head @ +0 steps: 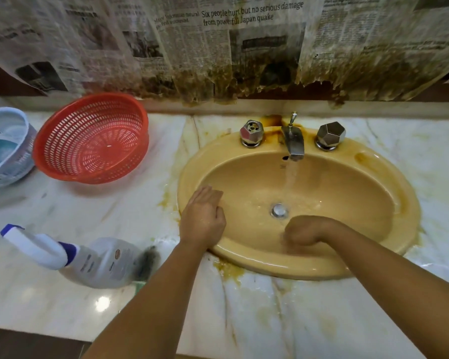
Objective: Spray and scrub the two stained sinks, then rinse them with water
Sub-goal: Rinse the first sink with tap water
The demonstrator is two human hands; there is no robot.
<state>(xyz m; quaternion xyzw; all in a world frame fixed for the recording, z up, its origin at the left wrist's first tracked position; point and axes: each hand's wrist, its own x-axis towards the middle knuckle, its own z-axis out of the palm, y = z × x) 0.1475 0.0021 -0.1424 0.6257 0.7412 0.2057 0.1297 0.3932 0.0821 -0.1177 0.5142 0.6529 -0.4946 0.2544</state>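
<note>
A yellow oval sink (389,193) is set in a marble counter, with brown stains on its rim near the tap and at the right. Water runs from the steel faucet (293,142) into the bowl toward the drain (279,210). My left hand (203,218) rests flat on the sink's left rim, fingers straight. My right hand (305,233) is down in the bowl near the front, fingers curled under and blurred; whether it holds anything is hidden. A white spray bottle (88,260) with a blue nozzle lies on the counter to the left.
A red plastic colander (94,138) leans at the back left beside a pale blue basket (8,149). Two faceted steel tap knobs (251,132) (331,136) flank the faucet. Stained newspaper (244,47) covers the wall. A dark scrubber (148,263) lies behind the bottle.
</note>
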